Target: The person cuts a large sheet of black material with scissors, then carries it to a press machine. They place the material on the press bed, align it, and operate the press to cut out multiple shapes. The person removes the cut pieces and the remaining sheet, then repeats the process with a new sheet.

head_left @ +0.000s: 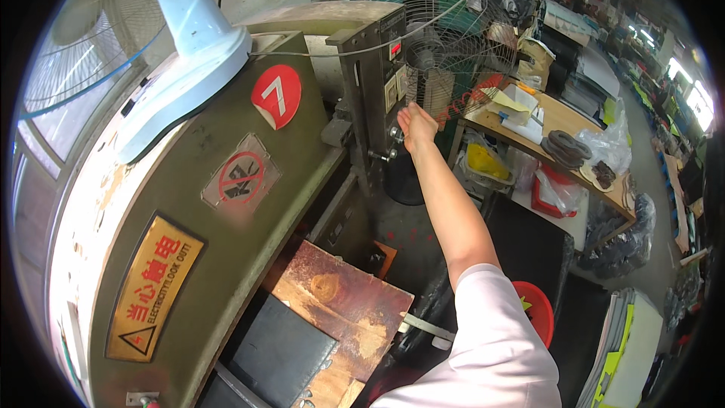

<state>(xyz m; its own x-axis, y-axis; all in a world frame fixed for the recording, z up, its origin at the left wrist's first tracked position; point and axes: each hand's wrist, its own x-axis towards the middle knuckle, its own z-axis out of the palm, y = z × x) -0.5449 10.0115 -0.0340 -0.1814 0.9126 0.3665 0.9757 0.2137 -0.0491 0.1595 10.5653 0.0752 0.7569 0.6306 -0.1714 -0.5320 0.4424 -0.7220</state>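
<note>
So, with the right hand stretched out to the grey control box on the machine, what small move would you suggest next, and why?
Probably ease the right hand a little down and left onto the knobs on the control box. The open palm is at the box's edge, fingers spread, gripping nothing, and the knobs sit just beside it. The left hand is out of view.

so there's a worn wooden board (343, 298) under the green machine, paint rubbed off in patches, with a dark flat sheet (281, 351) lying right on its near part. off to the right a wooden workbench (563, 117) carries yellow and white papers (513, 102), a stack of dark rings (566, 147) and what looks like a clear plastic bag (608, 143), hard to tell at the rim
</note>
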